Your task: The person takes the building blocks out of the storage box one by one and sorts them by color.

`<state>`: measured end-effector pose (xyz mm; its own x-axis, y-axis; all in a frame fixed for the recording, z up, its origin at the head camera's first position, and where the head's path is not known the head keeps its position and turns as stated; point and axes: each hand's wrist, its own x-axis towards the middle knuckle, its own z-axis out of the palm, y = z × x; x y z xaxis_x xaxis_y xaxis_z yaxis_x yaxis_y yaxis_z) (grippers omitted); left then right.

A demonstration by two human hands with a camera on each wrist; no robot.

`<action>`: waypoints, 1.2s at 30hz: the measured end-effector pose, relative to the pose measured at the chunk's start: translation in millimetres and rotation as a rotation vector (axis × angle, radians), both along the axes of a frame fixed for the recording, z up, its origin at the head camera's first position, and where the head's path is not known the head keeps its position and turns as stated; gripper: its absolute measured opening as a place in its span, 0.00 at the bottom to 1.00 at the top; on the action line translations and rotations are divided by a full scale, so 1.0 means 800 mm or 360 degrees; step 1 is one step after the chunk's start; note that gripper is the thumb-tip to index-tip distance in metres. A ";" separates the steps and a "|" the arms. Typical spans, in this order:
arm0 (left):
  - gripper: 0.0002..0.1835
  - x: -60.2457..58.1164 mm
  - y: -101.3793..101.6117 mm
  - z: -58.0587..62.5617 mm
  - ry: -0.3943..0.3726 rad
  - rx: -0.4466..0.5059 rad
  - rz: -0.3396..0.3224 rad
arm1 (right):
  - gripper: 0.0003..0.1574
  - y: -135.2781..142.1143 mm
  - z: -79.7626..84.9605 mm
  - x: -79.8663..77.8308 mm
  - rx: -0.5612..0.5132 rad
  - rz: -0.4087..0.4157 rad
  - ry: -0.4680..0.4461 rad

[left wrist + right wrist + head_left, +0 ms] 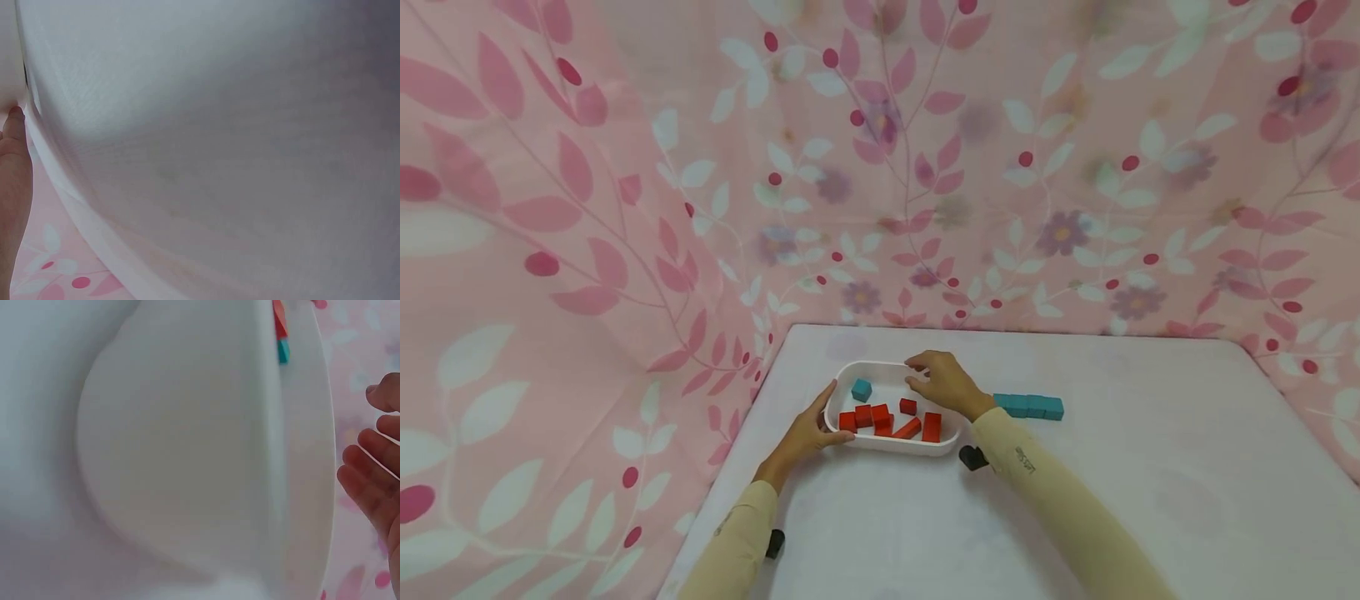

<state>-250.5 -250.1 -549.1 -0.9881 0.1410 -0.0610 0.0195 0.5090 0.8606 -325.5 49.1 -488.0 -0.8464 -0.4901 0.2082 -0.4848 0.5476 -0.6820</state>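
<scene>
A white oval tray [902,447] lies on the table with several red blocks [932,427] and one teal cube [861,389] in it. My left hand [805,429] grips the tray's left end, thumb at the near rim and fingers along the outside wall. In the left wrist view only part of that hand [14,169] shows at the left edge. Over the tray's far right side is my right hand [946,382], its fingers loosely bent and nothing between them. The right wrist view shows this hand [375,462] beyond the tray wall [175,444], fingers spread.
A row of several teal cubes [1028,407] lies right of the tray, partly behind my right wrist. White cloth [1150,467] covers the table. Pink leaf-patterned curtains [925,167] hang behind it and at the left.
</scene>
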 end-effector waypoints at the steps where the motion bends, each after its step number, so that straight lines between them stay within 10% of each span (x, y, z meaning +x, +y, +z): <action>1: 0.57 0.000 0.000 0.000 -0.0001 -0.0006 0.0000 | 0.23 -0.010 -0.001 -0.001 -0.0007 0.0019 -0.0012; 21: 0.55 0.000 -0.003 0.000 0.0057 -0.0007 -0.0063 | 0.26 -0.114 -0.044 -0.005 -0.0038 -0.0186 -0.0206; 36: 0.54 0.003 0.003 0.008 0.0020 -0.0049 -0.0030 | 0.18 -0.125 -0.049 -0.013 -0.0098 -0.0135 -0.0149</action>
<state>-247.9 -247.6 -542.8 -0.9860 0.1578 -0.0531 0.0400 0.5345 0.8442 -335.8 -50.6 -527.0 -0.9014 -0.4047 0.1539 -0.3713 0.5397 -0.7556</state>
